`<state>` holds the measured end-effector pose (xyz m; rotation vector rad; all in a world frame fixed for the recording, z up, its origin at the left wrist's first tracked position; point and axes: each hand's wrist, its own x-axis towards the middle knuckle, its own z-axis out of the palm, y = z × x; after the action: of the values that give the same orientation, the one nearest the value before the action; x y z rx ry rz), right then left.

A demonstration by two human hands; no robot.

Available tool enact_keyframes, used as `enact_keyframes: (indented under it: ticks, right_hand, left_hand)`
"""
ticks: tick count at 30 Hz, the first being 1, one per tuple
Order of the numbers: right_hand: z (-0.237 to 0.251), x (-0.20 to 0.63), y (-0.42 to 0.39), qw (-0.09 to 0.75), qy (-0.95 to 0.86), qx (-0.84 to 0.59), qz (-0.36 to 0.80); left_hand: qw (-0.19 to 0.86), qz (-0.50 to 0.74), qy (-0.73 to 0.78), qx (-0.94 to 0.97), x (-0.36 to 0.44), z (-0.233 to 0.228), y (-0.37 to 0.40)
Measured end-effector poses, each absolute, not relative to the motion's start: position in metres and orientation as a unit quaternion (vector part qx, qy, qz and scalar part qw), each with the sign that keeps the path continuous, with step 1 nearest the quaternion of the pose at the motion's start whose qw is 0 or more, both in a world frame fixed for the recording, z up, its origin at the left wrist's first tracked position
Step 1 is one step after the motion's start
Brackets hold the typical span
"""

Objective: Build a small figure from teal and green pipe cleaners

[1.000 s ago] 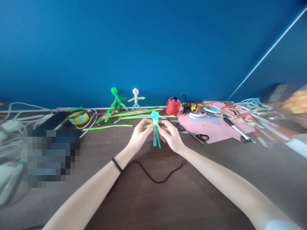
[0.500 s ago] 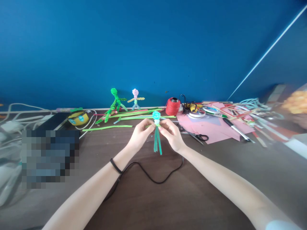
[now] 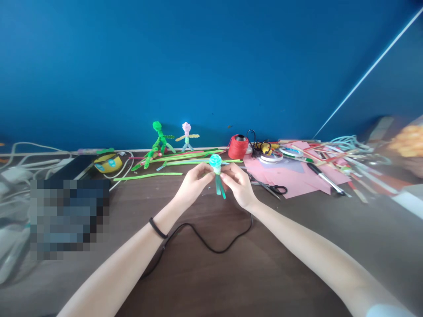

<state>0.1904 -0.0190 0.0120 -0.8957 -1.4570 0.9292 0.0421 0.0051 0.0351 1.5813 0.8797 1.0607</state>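
Note:
Between my two hands, above the table, is a small pipe-cleaner figure (image 3: pixel 215 162) with a coiled turquoise head, a paler wrapped part below it and green ends hanging down. My left hand (image 3: pixel 195 181) pinches its left side just under the head with thumb and fingers. On the other side, my right hand (image 3: pixel 240 185) pinches it at about the same height. Fingertips partly hide the wrapped part. Behind, a green pipe-cleaner figure (image 3: pixel 157 141) and a smaller pink-headed one (image 3: pixel 187 135) stand near the wall.
Loose green pipe cleaners (image 3: pixel 148 176) lie behind my left hand. Red thread (image 3: pixel 238 147) stands behind my right hand. Scissors (image 3: pixel 276 189), pink paper (image 3: pixel 299 187) and a marker (image 3: pixel 325 178) lie to the right. A black cable (image 3: pixel 216 252) curves across the table; white cables (image 3: pixel 20 174) fill the left.
The figure has tilted, so its hanging green ends look shorter and point slightly right. Both hands have kept their pinch and barely moved.

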Motion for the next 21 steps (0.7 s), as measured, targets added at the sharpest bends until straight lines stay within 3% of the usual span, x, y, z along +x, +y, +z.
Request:
enact_keyframes:
  ticks: [21]
  right_hand:
    - [0.0121,0.1915,-0.0218,0.549,-0.62,-0.401,0.391]
  left_hand:
    - [0.535,0.4,0.358,0.652,0.0426,0.0376,0.0051]
